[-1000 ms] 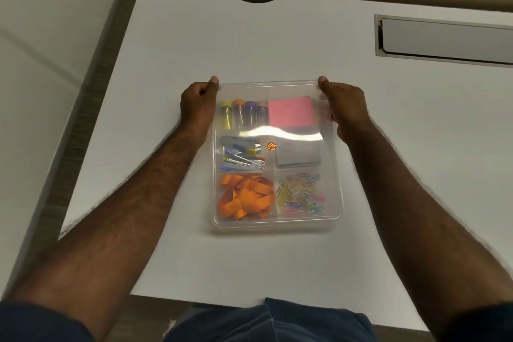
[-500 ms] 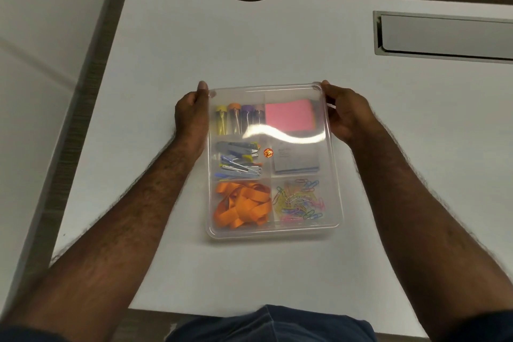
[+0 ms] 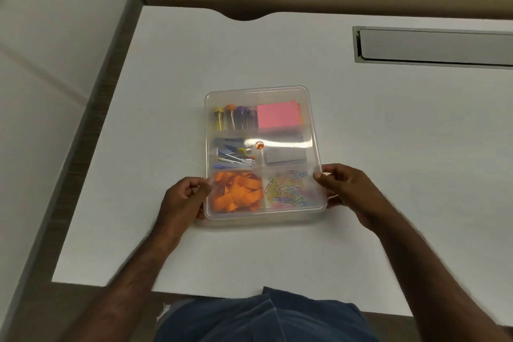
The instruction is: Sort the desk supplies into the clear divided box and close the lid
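Observation:
The clear divided box (image 3: 313,130) lies in the middle of the white desk with its clear lid on top. Through the lid I see small capped tubes (image 3: 231,118), pink sticky notes (image 3: 277,115), clips and staplers (image 3: 234,154), a grey pad (image 3: 286,157), orange bands (image 3: 237,193) and coloured paper clips (image 3: 288,189). My left hand (image 3: 184,200) grips the box's near-left corner, thumb on the lid edge. At the near-right corner my right hand (image 3: 344,189) grips the rim the same way.
A grey recessed cable tray (image 3: 433,47) sits in the desk (image 3: 166,91) at the far right. A curved notch (image 3: 244,18) cuts the desk's far edge. The desk's left edge meets a partition wall. My lap is at the near edge.
Both hands have slid from the box's far corners down its sides to the near corners. The box has stayed where it was on the desk.

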